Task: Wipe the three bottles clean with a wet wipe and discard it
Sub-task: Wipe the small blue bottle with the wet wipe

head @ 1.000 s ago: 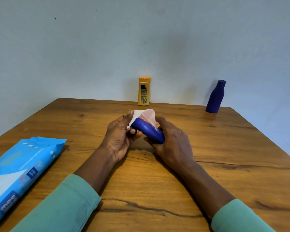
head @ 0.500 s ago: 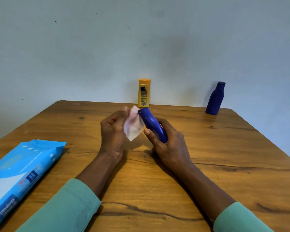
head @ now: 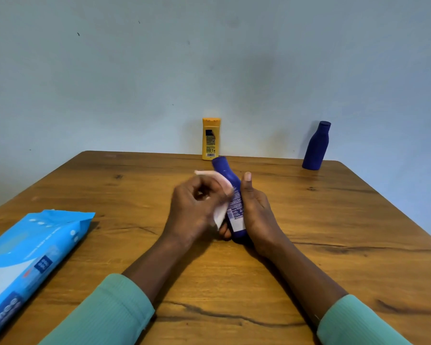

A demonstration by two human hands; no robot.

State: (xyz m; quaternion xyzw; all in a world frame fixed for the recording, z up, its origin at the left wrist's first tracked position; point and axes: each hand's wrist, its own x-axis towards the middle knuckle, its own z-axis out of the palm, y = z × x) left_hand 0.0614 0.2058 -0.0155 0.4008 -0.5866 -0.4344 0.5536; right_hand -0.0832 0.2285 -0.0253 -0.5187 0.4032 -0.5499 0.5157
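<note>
A: How much room is there around the grip?

B: Plenty. The wooden table (head: 334, 245) is bare to the right of the hands and on the near side between the two green sleeves. Its far edge meets the wall just beyond the held bottle's cap. The blue wipes pack (head: 33, 257) lies flat, well off to the left of the grip, near the table's left edge.

A: What is being held, and how?

B: The right hand (head: 256, 215) is wrapped around the lower body of the small blue bottle (head: 230, 192), thumb straight up along its right side, fingers curled under its base. The left hand (head: 197, 207) is closed on the wet wipe (head: 220, 212) and presses it against the bottle's left side.

A: Which way does the bottle point?

B: Its long axis runs away from the person, tilted a little to the left. The cap is the far, raised end; the base is the near end, low in the palm, just above the tabletop. The printed label faces up.

A: And the other two?

B: Both stand upright at the far edge, against the wall. The yellow bottle (head: 210, 139) is straight beyond the grip, flat-sided with a barcode label facing the camera. The dark blue bottle (head: 316, 146) is well off to the far right, rounded with a narrow neck.

A: Surfaces?

B: The held bottle is smooth, glossy plastic. The wipe is thin, white and crumpled. The table shows dark grain lines and knots.
</note>
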